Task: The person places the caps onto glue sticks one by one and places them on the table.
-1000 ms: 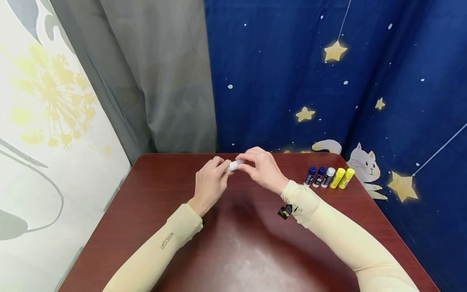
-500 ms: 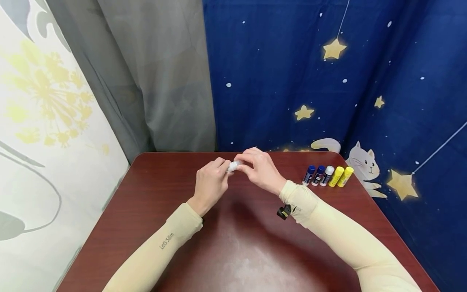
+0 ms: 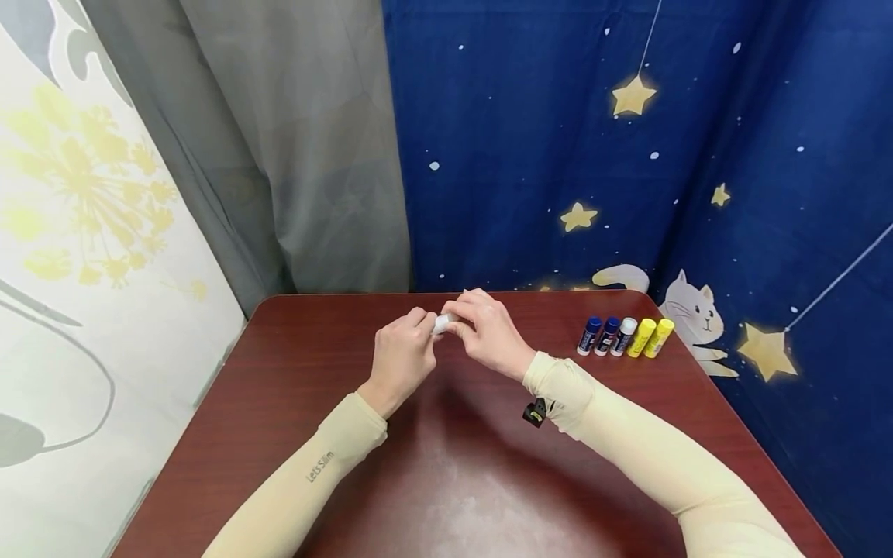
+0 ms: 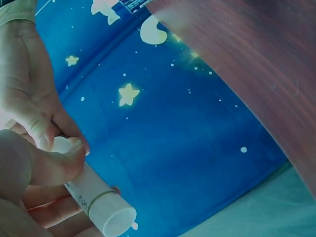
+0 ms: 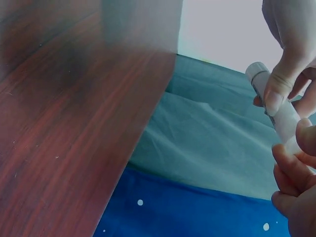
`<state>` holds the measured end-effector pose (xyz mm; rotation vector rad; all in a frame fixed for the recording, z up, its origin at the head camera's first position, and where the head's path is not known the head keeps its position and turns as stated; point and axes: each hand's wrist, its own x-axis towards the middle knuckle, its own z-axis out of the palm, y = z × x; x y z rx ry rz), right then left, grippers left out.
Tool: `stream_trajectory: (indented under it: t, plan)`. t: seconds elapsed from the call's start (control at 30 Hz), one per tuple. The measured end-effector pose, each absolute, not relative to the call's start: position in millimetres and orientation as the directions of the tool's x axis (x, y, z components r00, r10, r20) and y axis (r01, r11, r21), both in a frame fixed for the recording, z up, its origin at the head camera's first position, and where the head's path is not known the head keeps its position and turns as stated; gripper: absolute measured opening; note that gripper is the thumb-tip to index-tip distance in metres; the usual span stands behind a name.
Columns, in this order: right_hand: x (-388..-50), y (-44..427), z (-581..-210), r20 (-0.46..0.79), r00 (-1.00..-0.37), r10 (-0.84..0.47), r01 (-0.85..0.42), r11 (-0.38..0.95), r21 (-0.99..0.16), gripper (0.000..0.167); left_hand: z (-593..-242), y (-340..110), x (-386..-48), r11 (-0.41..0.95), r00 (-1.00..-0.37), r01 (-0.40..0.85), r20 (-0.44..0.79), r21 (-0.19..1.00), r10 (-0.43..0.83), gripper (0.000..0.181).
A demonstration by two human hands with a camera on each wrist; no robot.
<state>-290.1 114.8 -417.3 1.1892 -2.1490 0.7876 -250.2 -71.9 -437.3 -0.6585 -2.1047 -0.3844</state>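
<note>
A white glue stick (image 3: 442, 324) is held between both hands above the far part of the table. My left hand (image 3: 405, 353) grips its body. In the left wrist view, the thumb lies across the glue stick (image 4: 112, 217), whose one end sticks out below. My right hand (image 3: 488, 333) pinches the opposite end between thumb and fingers. From the right wrist view, the left hand (image 5: 291, 64) is on the upper part, the right hand (image 5: 298, 182) on the lower end. Fingers hide much of that pinched end, so whether it is capped is unclear.
At the right of the reddish-brown table (image 3: 293, 387) several glue sticks stand in a row: blue-capped ones (image 3: 598, 335), a white-capped one (image 3: 624, 337) and yellow ones (image 3: 650, 339). Grey and blue curtains (image 3: 516, 155) hang just behind the table's far edge.
My right hand has shifted slightly left and down, closer to the left hand. Both still hold the glue stick. The head view has moved a little.
</note>
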Motion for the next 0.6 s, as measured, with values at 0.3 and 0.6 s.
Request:
stream_trajectory:
  t: [0.3, 0.6]
  plan:
    - [-295.4, 118.2, -417.9, 0.689, -0.501, -0.524, -0.855, 0.421, -0.302, 0.018, -437.6, -74.2, -251.2, 0.831, -0.533, 0.548, 0.804, 0.092, 0.263, 0.014]
    - [-298.8, 118.5, -407.0, 0.641, -0.547, -0.538, -0.833, 0.43, -0.349, 0.023, -438.3, -77.8, -251.3, 0.833, -0.571, 0.518, 0.805, 0.197, 0.164, 0.027]
